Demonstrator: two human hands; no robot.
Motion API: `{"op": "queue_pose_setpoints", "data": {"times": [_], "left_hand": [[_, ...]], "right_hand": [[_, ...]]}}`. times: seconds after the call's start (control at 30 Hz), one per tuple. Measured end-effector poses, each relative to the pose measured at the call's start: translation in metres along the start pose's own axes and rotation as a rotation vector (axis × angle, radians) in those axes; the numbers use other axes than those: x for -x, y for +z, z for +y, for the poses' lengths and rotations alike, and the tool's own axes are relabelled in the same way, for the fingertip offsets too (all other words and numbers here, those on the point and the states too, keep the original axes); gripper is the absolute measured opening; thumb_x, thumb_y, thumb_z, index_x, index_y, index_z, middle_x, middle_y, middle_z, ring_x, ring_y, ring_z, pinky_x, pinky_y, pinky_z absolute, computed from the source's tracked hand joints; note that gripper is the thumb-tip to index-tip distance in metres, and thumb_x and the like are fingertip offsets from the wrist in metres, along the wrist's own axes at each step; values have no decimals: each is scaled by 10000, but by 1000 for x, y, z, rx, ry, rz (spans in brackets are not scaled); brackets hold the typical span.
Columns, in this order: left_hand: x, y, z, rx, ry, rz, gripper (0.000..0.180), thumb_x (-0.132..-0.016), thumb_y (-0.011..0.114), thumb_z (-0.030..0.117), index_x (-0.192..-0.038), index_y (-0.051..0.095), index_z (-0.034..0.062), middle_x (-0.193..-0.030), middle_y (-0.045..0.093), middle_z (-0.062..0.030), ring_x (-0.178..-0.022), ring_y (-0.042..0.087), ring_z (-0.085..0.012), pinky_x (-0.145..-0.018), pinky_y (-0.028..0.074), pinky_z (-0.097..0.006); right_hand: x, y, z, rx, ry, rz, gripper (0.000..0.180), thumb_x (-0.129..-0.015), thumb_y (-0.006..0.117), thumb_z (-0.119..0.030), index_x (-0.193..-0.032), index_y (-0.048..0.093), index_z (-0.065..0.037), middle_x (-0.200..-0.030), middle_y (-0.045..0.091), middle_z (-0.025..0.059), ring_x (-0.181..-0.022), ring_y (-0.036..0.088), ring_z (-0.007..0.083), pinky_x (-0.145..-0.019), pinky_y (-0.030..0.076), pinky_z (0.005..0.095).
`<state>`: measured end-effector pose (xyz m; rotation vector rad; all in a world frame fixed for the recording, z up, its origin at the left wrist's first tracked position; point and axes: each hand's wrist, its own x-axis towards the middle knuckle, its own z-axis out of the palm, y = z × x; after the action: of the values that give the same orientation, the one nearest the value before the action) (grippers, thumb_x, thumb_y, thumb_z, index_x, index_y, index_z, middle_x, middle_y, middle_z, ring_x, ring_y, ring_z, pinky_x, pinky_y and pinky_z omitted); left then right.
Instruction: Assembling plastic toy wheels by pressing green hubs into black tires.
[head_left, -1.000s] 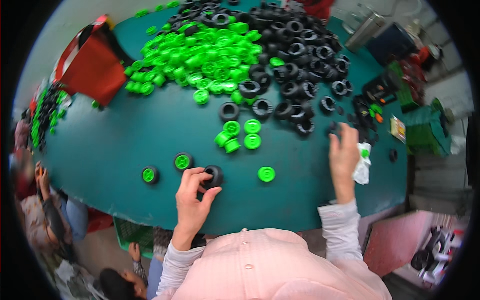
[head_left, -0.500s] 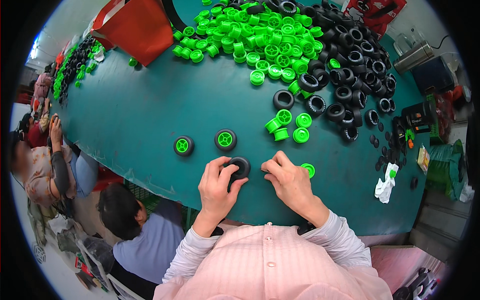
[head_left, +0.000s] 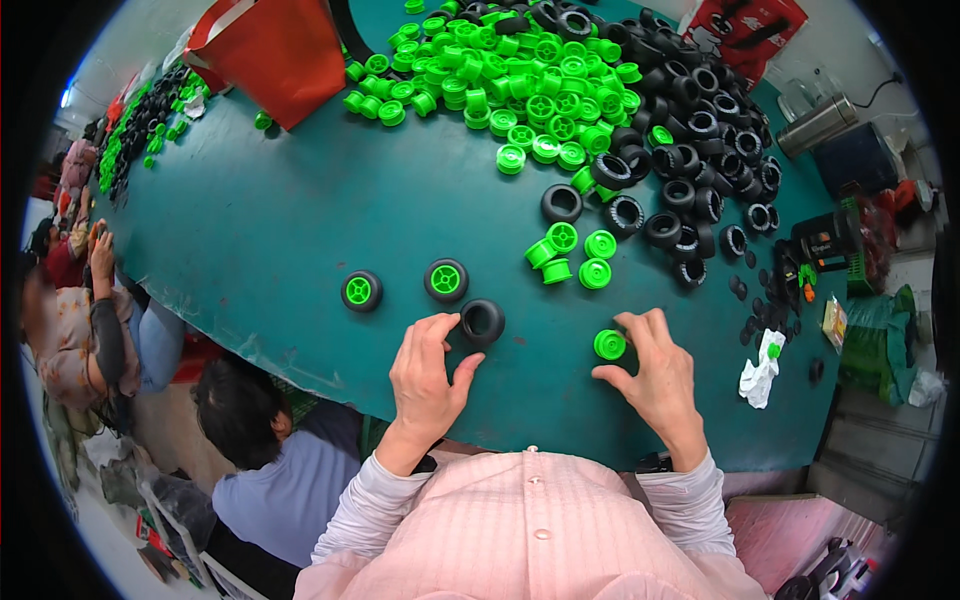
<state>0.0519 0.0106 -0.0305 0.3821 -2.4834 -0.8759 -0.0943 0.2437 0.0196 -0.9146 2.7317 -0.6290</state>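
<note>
My left hand [head_left: 430, 372] has its thumb and fingers apart at the near left side of a black tyre [head_left: 468, 325], which lies on the table with its hole showing. My right hand [head_left: 655, 375] is open, its thumb and fingers spread on either side of a single green wheel rim [head_left: 609, 345]. Whether the fingertips touch that rim, I cannot tell. Beyond my left hand are two finished wheels, a left one [head_left: 361, 291] and a right one [head_left: 446, 280], each a green rim inside a black tyre.
A heap of green rims [head_left: 545, 75] and black tyres [head_left: 715, 130] covers the far side. Several loose rims [head_left: 562, 238] lie nearer. A red bag [head_left: 270, 65] stands far left. Small black discs [head_left: 752, 283] and crumpled white paper [head_left: 760, 370] lie right. Another person [head_left: 290, 480] is at lower left.
My right hand has moved right from near the tyre to the green rim, and its fingers have spread. My left fingers have opened from around the tyre.
</note>
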Motion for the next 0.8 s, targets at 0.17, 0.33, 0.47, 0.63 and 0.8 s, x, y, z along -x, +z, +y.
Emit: {"op": "queue_pose_setpoints", "data": {"times": [0.17, 0.33, 0.47, 0.63, 0.8], "left_hand": [[1, -2, 1, -39, -12, 1, 687, -653, 853, 0, -1263, 537, 37, -1117, 622, -136, -746, 562, -235, -664, 496, -344], [-11, -7, 15, -94, -43, -97, 841, -634, 889, 60, -1374, 490, 35, -1168, 598, -134, -783, 588, -248, -686, 520, -350], [-22, -6, 23, -147, -27, -135, 786, -665, 889, 128, -1348, 515, 23, -1167, 580, -131, -932, 621, -294, -764, 529, -386], [-28, -2, 31, -58, -31, -259, 621, -740, 857, 125, -1279, 581, -11, -1169, 596, -126, -997, 629, -274, -805, 535, -359], [-35, 2, 24, 1408, -649, -439, 550, -1056, 504, 333, -1455, 421, -36, -1213, 619, -178, -976, 633, -224, -820, 545, -346]], "right_hand": [[-1, 17, 2, -93, -7, 6, 436, -763, 831, -196, -1123, 606, -97, -1005, 574, 72, -759, 668, 304, -628, 528, 405], [-8, 27, -8, -115, -80, 73, 460, -768, 828, -183, -1148, 589, -83, -1013, 569, 81, -746, 673, 300, -617, 529, 408], [-9, 34, -8, -125, -70, 58, 425, -777, 817, -157, -1118, 577, -75, -1020, 567, 91, -751, 674, 308, -629, 534, 409], [-11, 25, -12, -269, -58, 62, 342, -796, 781, -84, -1066, 573, -62, -1003, 589, 95, -704, 656, 281, -620, 516, 377], [-16, 20, -12, -647, 8, 50, 345, -807, 711, -5, -1131, 597, -34, -940, 625, 75, -608, 550, 140, -572, 433, 284]]}}
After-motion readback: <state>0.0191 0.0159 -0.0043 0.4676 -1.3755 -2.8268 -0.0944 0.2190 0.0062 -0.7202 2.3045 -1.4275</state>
